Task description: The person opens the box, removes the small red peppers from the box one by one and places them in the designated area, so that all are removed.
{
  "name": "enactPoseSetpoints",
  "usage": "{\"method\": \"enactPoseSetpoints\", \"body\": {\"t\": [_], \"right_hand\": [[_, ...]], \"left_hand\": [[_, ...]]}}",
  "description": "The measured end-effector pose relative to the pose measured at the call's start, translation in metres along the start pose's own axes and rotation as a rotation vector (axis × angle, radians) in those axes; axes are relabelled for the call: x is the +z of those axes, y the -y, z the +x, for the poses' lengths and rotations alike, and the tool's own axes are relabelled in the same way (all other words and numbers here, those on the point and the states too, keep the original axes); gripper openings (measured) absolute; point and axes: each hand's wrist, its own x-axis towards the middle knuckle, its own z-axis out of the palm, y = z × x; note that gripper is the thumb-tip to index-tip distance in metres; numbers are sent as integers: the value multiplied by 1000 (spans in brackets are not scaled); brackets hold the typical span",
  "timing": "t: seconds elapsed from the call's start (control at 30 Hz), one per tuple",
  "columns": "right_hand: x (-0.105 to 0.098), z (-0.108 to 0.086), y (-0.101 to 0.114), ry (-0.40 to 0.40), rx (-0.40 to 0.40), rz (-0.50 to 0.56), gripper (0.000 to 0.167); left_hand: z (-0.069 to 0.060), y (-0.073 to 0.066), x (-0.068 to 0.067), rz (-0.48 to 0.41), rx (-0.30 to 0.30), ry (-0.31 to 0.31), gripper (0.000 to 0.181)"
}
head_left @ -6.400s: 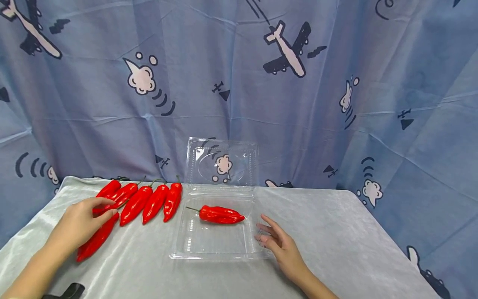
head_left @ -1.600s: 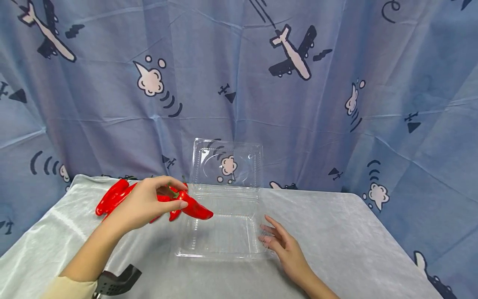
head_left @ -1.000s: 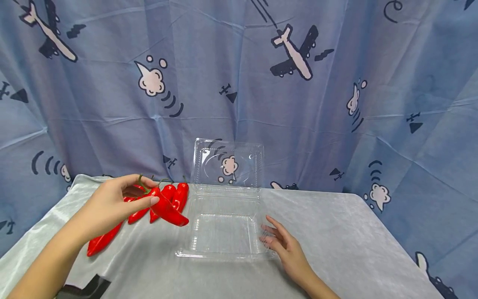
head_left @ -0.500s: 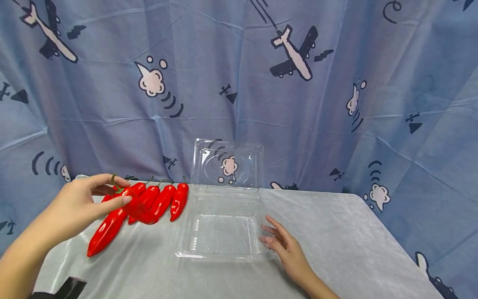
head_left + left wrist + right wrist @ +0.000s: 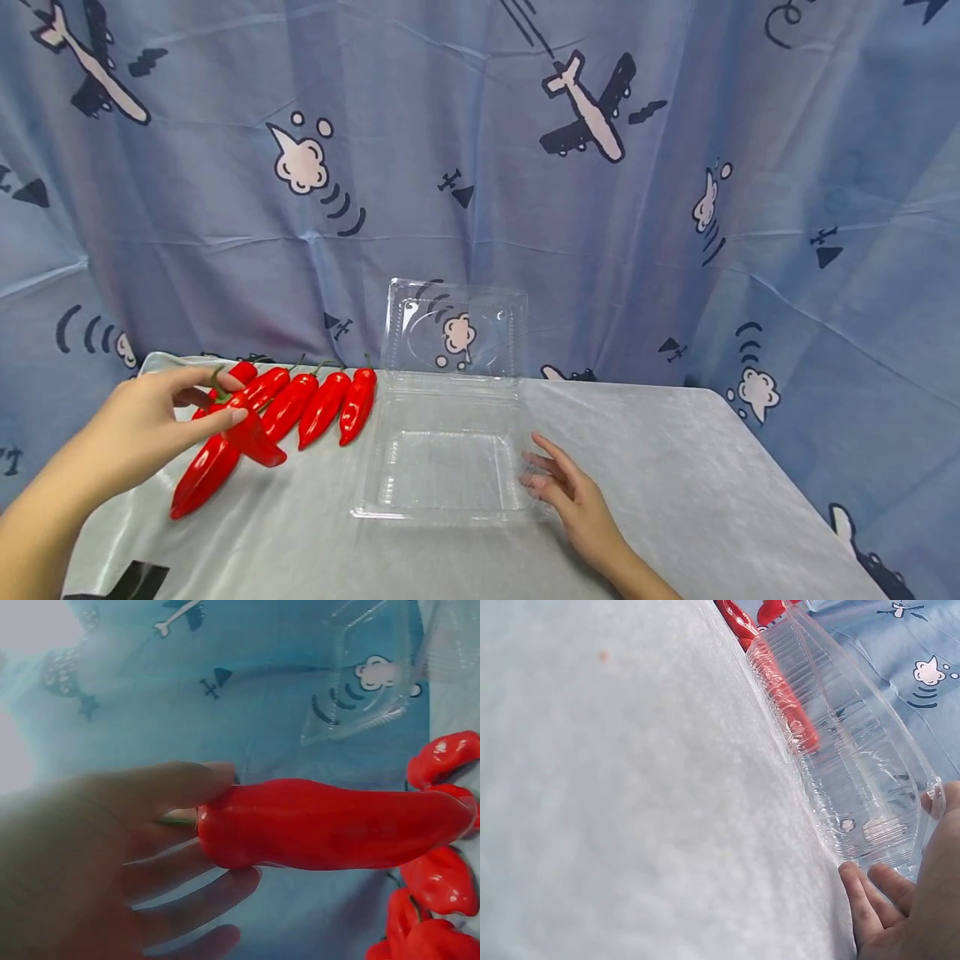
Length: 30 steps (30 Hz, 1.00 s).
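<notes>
My left hand (image 5: pixel 153 421) pinches a red chili pepper (image 5: pixel 255 437) near its green stem, thumb on one side and fingers on the other. It hangs at the left, its tip pointing right, in front of several other red peppers (image 5: pixel 324 408) lying in a fanned row. One more pepper (image 5: pixel 202 479) lies nearer the front, partly hidden. In the middle stands a clear plastic clamshell box (image 5: pixel 450 475), its lid (image 5: pixel 457 329) raised at the back. My right hand (image 5: pixel 573 496) rests at the box's right side, fingers loosely extended, some showing through the plastic.
A whitish cloth covers the table (image 5: pixel 645 450). Behind it hangs a blue curtain (image 5: pixel 420 125) printed with planes and clouds. A black strap piece (image 5: pixel 138 579) shows by my left forearm.
The pepper that lay in the box is no longer there. My left hand has carried a pepper leftward from the box's left edge to the row. The right hand stays put.
</notes>
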Motion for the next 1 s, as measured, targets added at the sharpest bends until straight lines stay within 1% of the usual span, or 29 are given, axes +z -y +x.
{"method": "enactPoseSetpoints", "body": {"t": [0.13, 0.3, 0.4, 0.53, 0.73, 0.87, 1.0], "right_hand": [[0, 0, -1, 3, 3, 4, 55], [1, 1, -1, 6, 14, 11, 55], [1, 0, -2, 3, -7, 2, 55], [0, 0, -3, 2, -36, -3, 54], [-1, 0, -2, 4, -34, 3, 55], [-1, 0, -2, 5, -31, 2, 55], [-1, 0, -1, 2, -24, -5, 55]], "left_hand": [[3, 1, 5, 17, 15, 37, 27], [6, 4, 11, 21, 27, 71, 32], [8, 4, 16, 18, 37, 88, 34], [10, 2, 23, 9, 35, 90, 34], [14, -1, 30, -3, 16, 52, 36], [17, -2, 38, -14, -3, 14, 39], [18, 0, 47, -27, -9, -30, 45]]}}
